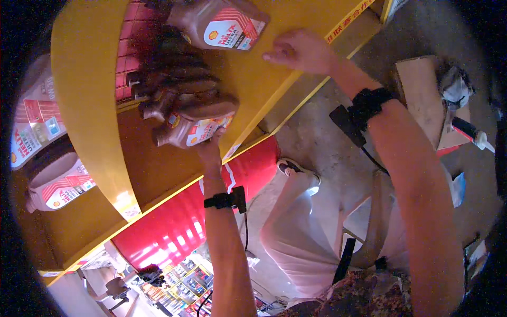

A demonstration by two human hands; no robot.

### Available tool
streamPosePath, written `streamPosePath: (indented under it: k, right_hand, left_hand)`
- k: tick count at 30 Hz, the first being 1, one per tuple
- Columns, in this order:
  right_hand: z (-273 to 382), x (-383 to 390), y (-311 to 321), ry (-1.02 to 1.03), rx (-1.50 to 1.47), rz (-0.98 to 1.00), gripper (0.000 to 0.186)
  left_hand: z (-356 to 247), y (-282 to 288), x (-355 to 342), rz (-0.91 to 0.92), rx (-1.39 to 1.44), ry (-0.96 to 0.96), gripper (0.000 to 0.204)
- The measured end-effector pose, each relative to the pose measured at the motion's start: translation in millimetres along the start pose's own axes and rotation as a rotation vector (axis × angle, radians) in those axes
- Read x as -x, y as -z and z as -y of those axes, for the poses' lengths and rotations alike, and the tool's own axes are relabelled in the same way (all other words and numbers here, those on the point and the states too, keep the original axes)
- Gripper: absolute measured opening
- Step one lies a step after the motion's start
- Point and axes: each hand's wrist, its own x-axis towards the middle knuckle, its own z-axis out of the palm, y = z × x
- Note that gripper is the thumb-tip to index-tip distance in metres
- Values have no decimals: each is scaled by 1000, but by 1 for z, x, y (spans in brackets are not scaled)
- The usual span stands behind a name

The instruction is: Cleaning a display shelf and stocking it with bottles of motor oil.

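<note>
My left hand (212,143) is at the near end of a row of brown motor oil bottles on a yellow shelf. Its fingers are closed at the lower edge of the nearest motor oil bottle (198,127), which lies tilted with its cap toward the left; the bottle partly hides them. Farther along the shelf, my right hand (303,51) is held with loosely bent fingers and nothing in it. Just left of those fingers, a small gap away, is another brown bottle (232,29) with a red and white label. Several dark bottles (179,79) fill the space between.
A yellow upright panel (87,105) divides the shelf, with more oil bottles (66,182) beyond it. Below the shelf edge stands a red drum (163,232). On the floor at right are cardboard (422,95) and a dark tube with a white nozzle (470,132).
</note>
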Motion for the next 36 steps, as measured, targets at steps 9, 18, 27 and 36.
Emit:
streamPosePath:
  k: [9,18,27,36]
  right_hand:
    - [-2,-11,-2,24,83,-8,43]
    - [34,-22,-30,-256,93,-385,101]
    - [47,-53,-36,-303,142,-360,120]
    - [46,-55,-41,-366,141,-377,113]
  left_hand:
    - [36,6,-31,19,235,52,77]
    - [40,-1,-40,49,358,60,82]
    - [63,16,-39,-22,60,66,81]
    - [91,12,-46,88,343,161,63]
